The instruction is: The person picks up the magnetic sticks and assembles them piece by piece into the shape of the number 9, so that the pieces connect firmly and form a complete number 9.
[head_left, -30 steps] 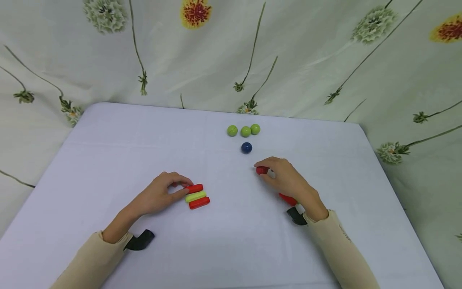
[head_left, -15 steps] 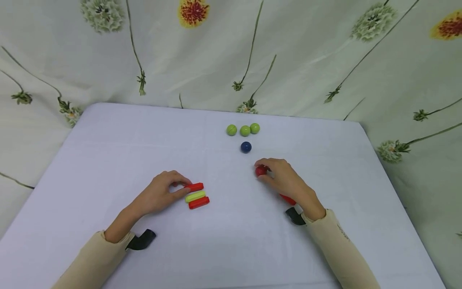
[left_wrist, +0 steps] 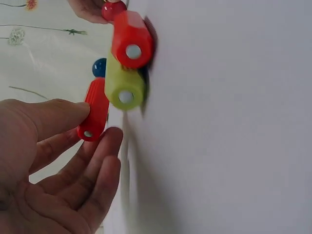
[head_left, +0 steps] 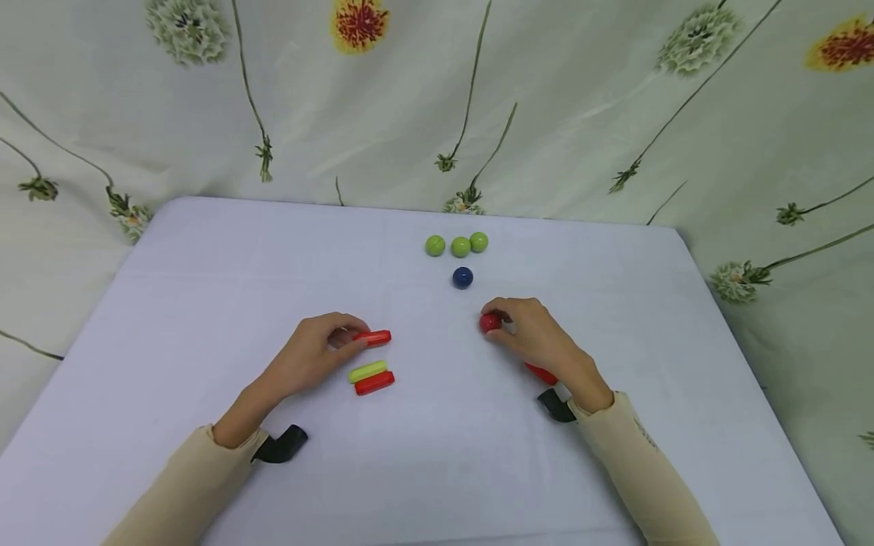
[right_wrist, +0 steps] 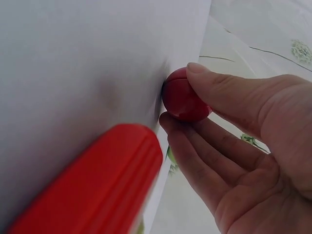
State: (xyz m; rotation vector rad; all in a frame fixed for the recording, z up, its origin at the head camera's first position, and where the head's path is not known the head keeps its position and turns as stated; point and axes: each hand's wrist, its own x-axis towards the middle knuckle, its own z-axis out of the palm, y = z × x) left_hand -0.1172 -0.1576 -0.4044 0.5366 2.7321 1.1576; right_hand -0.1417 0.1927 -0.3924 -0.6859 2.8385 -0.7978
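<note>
My left hand [head_left: 314, 351] pinches a red block [head_left: 378, 338] by its left end, a little behind a yellow-green block [head_left: 367, 371] and a second red block [head_left: 375, 383] that lie side by side. In the left wrist view the pinched block [left_wrist: 96, 105] is between thumb and fingers, apart from the other two. My right hand [head_left: 539, 337] holds a red ball [head_left: 489, 322] between thumb and fingers; the right wrist view shows the ball [right_wrist: 184, 97] at the table surface. Another red block [head_left: 542, 373] lies partly hidden under the right wrist.
A blue ball [head_left: 462, 277] sits behind the red one, with three green balls [head_left: 460, 246] near the back edge of the white table [head_left: 273, 250]. A flowered cloth [head_left: 403, 106] hangs beyond. Black pieces [head_left: 282, 445] stick out at both cuffs.
The left hand has lifted or slid its red block backward and slightly right, leaving a gap to the yellow-green one. The red ball has shifted slightly left with the right hand on it.
</note>
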